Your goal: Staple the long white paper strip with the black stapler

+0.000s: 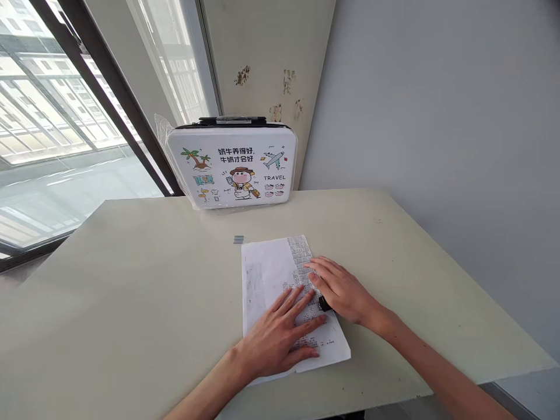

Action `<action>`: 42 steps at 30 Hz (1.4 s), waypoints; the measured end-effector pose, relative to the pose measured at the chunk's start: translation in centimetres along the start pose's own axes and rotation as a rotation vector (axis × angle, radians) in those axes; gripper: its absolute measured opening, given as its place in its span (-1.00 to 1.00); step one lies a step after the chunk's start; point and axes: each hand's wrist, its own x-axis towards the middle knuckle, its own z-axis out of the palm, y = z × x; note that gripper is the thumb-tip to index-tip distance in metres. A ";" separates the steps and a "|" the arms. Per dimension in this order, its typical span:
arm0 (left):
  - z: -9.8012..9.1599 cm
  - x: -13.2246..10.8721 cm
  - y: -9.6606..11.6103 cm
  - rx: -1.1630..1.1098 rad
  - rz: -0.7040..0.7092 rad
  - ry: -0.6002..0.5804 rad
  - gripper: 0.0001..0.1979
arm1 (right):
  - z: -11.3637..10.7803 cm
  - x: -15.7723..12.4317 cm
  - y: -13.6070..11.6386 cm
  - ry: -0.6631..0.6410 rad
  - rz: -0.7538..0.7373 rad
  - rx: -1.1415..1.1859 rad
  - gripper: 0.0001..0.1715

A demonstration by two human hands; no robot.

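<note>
Head view: left hand (280, 337) on papers (273, 262) near table edge (371, 401).

From close above the near side of the table (131, 291), one head-worn camera looks forward and down across it.

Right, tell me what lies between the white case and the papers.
In the head view, a small grey piece lies on the tabletop between the white case and the papers.

The left hand (280, 339) lies palm down, fingers spread; the right hand (345, 293) is just ahead and to its right, fingers closer together, angled leftward.
</note>
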 end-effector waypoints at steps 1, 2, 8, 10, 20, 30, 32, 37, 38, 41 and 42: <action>0.0 0.0 0.0 0.004 -0.002 -0.007 -0.38 | 0.0 0.0 -0.1 -0.009 0.012 -0.017 -0.35; 0.0 0.0 0.0 0.006 -0.004 -0.015 -0.39 | 0.0 0.0 -0.1 -0.014 0.019 -0.036 -0.35; 0.1 0.0 0.0 -0.005 -0.013 -0.042 -0.39 | 0.7 0.2 -0.1 0.016 -0.004 -0.164 -0.40; 0.1 0.0 0.0 -0.006 -0.015 -0.051 -0.38 | 0.8 0.2 -0.2 0.019 -0.020 -0.207 -0.41; 0.1 0.0 0.0 -0.001 -0.012 -0.027 -0.38 | 1.2 0.2 -0.7 0.024 -0.038 -0.405 -0.41; -0.1 0.0 0.0 -0.005 -0.012 -0.037 -0.39 | 2.6 0.7 -0.4 0.144 -0.100 -0.434 -0.39; -0.4 -0.5 -0.2 0.013 -0.027 -0.048 -0.39 | 1.4 0.3 -0.2 0.123 -0.087 -0.273 -0.43; -2.2 -4.2 -1.0 0.086 -0.118 -0.020 -0.35 | -1.7 -2.9 2.5 0.054 -0.214 -0.047 -0.56; -2.6 -5.2 -1.2 0.107 -0.146 -0.008 -0.34 | -1.9 -3.8 3.3 0.031 -0.268 -0.065 -0.60; -3.5 -7.8 -1.6 0.171 -0.219 0.002 -0.31 | -1.9 -5.7 6.0 0.076 -0.315 -0.130 -0.69; -3.7 -8.3 -1.7 0.189 -0.229 -0.003 -0.31 | -1.9 -6.2 6.9 0.127 -0.296 -0.148 -0.70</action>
